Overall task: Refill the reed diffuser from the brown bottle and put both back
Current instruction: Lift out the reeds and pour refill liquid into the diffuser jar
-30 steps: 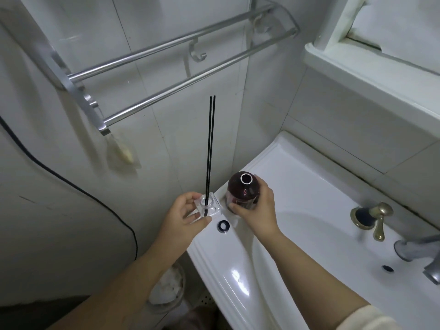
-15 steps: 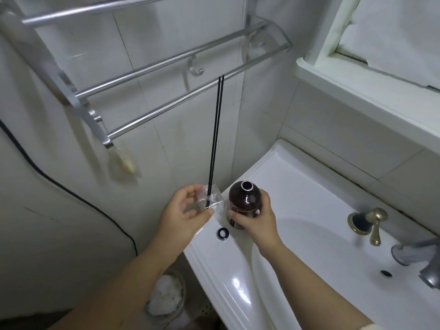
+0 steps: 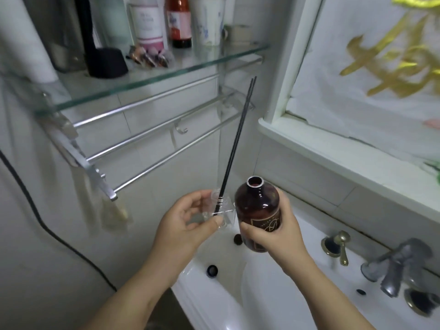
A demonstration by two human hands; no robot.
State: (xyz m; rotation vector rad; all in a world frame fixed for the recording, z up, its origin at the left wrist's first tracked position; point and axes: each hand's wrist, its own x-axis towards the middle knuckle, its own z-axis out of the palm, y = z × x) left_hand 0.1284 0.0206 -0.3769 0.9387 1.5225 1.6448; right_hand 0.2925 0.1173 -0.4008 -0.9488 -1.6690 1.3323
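My left hand (image 3: 183, 225) grips a clear square reed diffuser (image 3: 220, 210) with two long black reeds (image 3: 237, 141) leaning up to the right. Right beside it, my right hand (image 3: 273, 232) holds the brown bottle (image 3: 258, 208) upright, its mouth uncapped. Both are held in the air above the sink's left rim (image 3: 228, 282). Two small dark caps lie on that rim, one (image 3: 212, 270) near the front and one (image 3: 237, 239) partly behind the bottle.
A glass shelf (image 3: 152, 77) above carries several bottles and a black object. Metal towel rails (image 3: 152, 148) run below it. Taps (image 3: 395, 265) stand at the sink's right. A windowsill (image 3: 345, 148) juts out on the right. A black cable (image 3: 35, 210) hangs on the left wall.
Both hands have lifted the diffuser and the brown bottle off the sink rim. The reeds now tilt to the right. The view has tipped up, revealing the glass shelf.
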